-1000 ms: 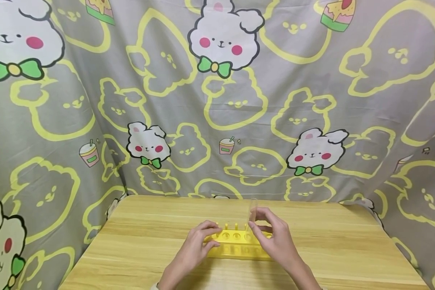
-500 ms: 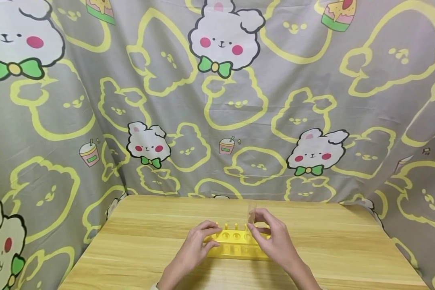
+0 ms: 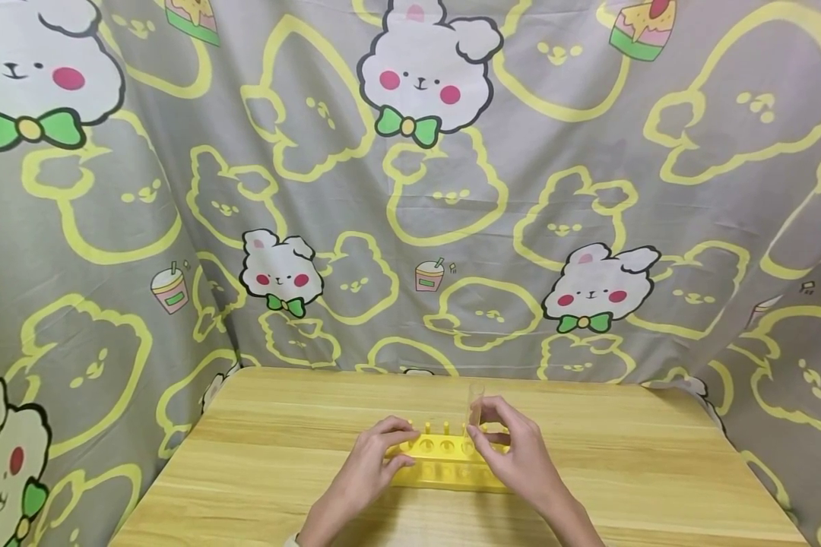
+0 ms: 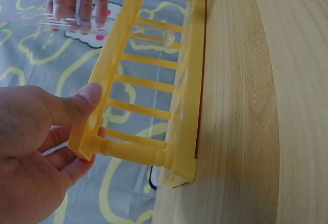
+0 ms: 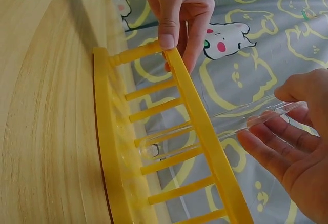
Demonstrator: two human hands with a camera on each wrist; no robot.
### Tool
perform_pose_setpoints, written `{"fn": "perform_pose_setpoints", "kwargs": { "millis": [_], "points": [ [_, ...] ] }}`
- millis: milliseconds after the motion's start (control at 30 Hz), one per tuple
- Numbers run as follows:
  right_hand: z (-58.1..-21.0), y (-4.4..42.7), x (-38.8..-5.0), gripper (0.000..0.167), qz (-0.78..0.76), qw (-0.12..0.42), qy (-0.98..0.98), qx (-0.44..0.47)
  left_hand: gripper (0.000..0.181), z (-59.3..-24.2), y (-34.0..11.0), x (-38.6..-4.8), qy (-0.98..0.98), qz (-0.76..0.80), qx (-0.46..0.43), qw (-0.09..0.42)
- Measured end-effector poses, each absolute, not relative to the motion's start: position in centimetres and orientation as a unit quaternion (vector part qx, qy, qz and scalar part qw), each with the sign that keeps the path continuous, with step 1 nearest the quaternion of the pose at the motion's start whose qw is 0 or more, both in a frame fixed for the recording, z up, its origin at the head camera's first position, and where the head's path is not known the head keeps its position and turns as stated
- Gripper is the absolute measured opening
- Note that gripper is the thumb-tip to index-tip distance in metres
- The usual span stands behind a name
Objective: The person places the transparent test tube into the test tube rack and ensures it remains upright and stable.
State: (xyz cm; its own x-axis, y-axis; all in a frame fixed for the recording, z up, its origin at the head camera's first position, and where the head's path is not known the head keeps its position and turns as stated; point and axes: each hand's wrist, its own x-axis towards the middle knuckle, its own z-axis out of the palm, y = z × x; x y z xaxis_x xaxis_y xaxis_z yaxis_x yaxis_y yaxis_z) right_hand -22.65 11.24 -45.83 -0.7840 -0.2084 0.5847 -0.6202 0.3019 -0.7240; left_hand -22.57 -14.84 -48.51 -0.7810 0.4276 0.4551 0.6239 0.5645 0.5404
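A yellow plastic test tube rack (image 3: 445,459) stands on the wooden table, with several round holes in its top plate and a row of pegs along the back. My left hand (image 3: 368,460) grips its left end; in the left wrist view the thumb lies on the top plate and fingers (image 4: 64,165) are beneath it. A clear test tube (image 5: 233,121) passes upright through one of the holes, its rounded bottom close to the lower plate. My right hand (image 3: 525,450) holds the tube's upper part between thumb and fingers. Its palm partly hides the rack's right end in the head view.
The pale wooden table (image 3: 280,425) extends around the rack on all sides. Behind it and at both sides hangs a grey curtain (image 3: 342,220) printed with white rabbits and yellow outlines.
The test tube has dropped slightly through the rack's hole, with my right hand moving down a little along with it. My left hand stays in place on the rack.
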Motion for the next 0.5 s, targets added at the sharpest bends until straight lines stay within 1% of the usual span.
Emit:
{"fn": "perform_pose_setpoints", "kwargs": {
  "millis": [400,500],
  "points": [
    [-46.43,11.34,-23.01,0.024,0.531,0.183,-0.781,0.273,0.036,-48.45,-14.78,-22.62,-0.874,-0.355,-0.303,0.138],
    [-46.58,11.29,-23.03,0.028,0.536,0.178,-0.782,0.265,0.036,-48.45,-14.81,-22.6,-0.875,-0.353,-0.303,0.139]
  ]
}}
